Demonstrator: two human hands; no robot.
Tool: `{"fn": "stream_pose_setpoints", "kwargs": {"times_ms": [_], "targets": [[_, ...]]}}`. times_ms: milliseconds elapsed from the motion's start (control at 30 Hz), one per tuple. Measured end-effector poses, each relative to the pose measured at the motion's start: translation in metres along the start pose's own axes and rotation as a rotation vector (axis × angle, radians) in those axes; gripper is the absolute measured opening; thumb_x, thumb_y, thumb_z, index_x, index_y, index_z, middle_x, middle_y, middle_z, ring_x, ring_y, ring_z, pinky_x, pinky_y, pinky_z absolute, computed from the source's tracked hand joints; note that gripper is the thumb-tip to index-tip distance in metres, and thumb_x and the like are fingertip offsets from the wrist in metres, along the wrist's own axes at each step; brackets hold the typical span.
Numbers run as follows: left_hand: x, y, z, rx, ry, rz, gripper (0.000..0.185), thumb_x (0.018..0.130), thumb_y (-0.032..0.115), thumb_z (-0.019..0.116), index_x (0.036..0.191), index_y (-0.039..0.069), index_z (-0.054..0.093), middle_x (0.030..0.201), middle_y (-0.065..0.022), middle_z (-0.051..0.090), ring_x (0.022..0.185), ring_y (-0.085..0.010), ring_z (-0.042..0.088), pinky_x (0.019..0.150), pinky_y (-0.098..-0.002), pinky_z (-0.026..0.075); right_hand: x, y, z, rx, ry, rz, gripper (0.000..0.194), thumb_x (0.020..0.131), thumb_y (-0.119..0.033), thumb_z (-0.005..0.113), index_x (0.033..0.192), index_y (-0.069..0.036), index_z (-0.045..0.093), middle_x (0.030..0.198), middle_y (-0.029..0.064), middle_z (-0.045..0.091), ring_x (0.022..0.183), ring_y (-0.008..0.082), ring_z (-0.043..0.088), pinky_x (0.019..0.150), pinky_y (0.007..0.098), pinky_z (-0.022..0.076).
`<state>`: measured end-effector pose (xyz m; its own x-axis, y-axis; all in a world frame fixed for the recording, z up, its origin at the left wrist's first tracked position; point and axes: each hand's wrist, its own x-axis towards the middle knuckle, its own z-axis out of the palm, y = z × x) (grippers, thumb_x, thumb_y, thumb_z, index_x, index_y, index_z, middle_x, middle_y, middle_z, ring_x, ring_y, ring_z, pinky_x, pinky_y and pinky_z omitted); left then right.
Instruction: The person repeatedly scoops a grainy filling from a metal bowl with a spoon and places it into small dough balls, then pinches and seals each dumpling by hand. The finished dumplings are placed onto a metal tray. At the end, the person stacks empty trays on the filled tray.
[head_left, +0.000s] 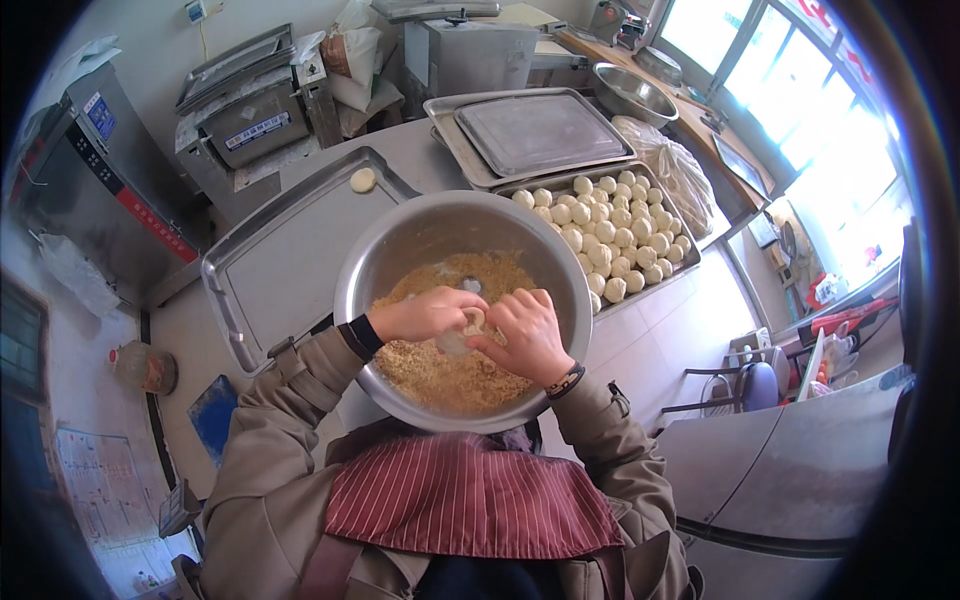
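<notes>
Both my hands are over a wide steel bowl (351, 270) that holds a crumbly golden-brown filling (450, 379). My left hand (424, 313) pinches one side of a small piece of pale dough (454, 342), and my right hand (527, 335) grips its other side with curled fingers. The fingers partly hide the dough. A small pale object, too unclear to name, lies in the filling beyond my hands. Left of the bowl, one flattened dough ball (363, 180) sits in the far corner of a large metal tray (262, 247). Several round dough balls (621, 217) fill another tray at the right.
An upturned metal tray (544, 131) lies beyond the dough balls, beside a steel basin (636, 94) and a clear plastic bag (667, 169). Steel machines stand at the back. A capped plastic jug (146, 367) is on the floor at the left, and a steel cabinet (780, 465) at the right.
</notes>
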<state>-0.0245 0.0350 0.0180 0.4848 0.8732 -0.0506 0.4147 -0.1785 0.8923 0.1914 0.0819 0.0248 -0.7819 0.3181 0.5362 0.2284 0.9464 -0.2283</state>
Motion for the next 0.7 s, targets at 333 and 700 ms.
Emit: {"fn": "stream_pose_setpoints", "kwargs": {"times_ms": [333, 700], "targets": [[-0.009, 0.011, 0.044, -0.684, 0.385, 0.005, 0.047, 0.099, 0.029, 0.052, 0.140, 0.009, 0.041, 0.126, -0.0069, 0.051, 0.106, -0.0148, 0.058, 0.082, -0.0338, 0.057, -0.001, -0.005, 0.004, 0.154, 0.099, 0.033, 0.019, 0.076, -0.016, 0.070, 0.073, -0.009, 0.053, 0.071, 0.0064, 0.055, 0.072, 0.0271, 0.056, 0.068, 0.0402, 0.0402], [-0.008, 0.009, 0.021, -0.424, 0.405, 0.100, 0.039, 0.101, 0.031, 0.046, 0.127, 0.005, 0.056, 0.113, -0.0062, 0.062, 0.094, -0.0122, 0.061, 0.073, -0.0245, 0.052, 0.006, -0.013, 0.012, 0.130, 0.180, 0.134, 0.021, 0.077, -0.017, 0.070, 0.070, -0.010, 0.052, 0.071, 0.0051, 0.055, 0.071, 0.0260, 0.055, 0.066, 0.0391, 0.0394]]}}
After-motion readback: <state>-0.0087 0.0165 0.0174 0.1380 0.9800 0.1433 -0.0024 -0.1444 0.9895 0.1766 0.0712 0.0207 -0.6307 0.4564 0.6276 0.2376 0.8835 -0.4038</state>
